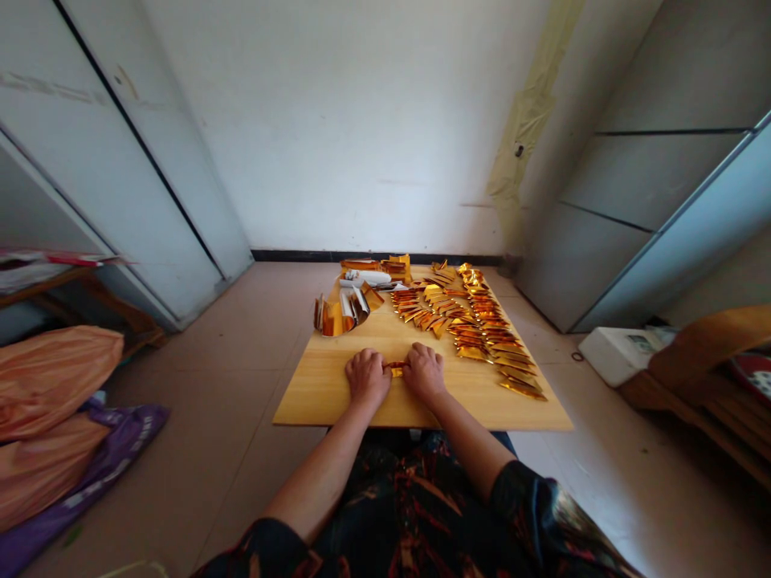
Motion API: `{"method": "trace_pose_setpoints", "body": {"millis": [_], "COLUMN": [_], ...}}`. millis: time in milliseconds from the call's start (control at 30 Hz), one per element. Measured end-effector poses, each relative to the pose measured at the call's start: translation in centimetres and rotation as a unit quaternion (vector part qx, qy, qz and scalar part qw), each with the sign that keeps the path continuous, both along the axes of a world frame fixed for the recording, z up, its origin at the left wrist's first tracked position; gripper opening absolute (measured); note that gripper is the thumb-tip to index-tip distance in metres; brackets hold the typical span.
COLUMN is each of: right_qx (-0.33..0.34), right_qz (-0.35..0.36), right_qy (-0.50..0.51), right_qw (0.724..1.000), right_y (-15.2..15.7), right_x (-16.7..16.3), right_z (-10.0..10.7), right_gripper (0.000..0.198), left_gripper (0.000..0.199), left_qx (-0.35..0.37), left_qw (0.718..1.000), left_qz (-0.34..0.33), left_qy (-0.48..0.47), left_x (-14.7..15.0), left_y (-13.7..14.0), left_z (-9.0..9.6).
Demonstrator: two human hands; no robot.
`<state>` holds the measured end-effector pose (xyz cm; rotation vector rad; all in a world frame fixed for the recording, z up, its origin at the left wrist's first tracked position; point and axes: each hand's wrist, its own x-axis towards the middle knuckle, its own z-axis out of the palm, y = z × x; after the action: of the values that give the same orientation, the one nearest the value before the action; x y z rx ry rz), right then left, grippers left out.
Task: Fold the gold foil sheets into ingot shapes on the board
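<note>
A small strip of gold foil paper lies between my two hands, close to the near side of the wooden board. My left hand grips its left end with curled fingers. On the other end, my right hand is closed in the same way. Only the shiny middle of the strip shows; both ends are hidden under my fingers. Several folded gold foil pieces lie in overlapping rows on the right half of the board. Curled gold and white sheets stand at the back left.
A white wall rises behind the board. Orange bags and a purple bag lie on the floor at left. A white box and wooden furniture stand at right, near a grey cabinet.
</note>
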<state>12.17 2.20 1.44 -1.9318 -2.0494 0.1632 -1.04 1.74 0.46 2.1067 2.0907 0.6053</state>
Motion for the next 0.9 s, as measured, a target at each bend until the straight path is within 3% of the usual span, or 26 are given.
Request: {"method": "trace_pose_setpoints", "body": {"millis": [467,900], "right_qx": [0.058,0.064], "right_qz": [0.056,0.061], "right_qy": [0.066,0.083], "right_qw": [0.995,0.993], "right_y": [-0.5,-0.5], "right_x": [1.7,2.1], "right_z": [-1.4,-1.5], "right_gripper": [0.022,0.021], "left_gripper": [0.020,0.024], "left_qx": [-0.003,0.020], "left_qw": [0.999,0.998], "left_qz": [-0.027,-0.039], "left_qy": [-0.034,-0.043], "left_x": [-0.5,-0.9], "left_y": [-0.3,-0.2], "left_z": [0.2,-0.3]}}
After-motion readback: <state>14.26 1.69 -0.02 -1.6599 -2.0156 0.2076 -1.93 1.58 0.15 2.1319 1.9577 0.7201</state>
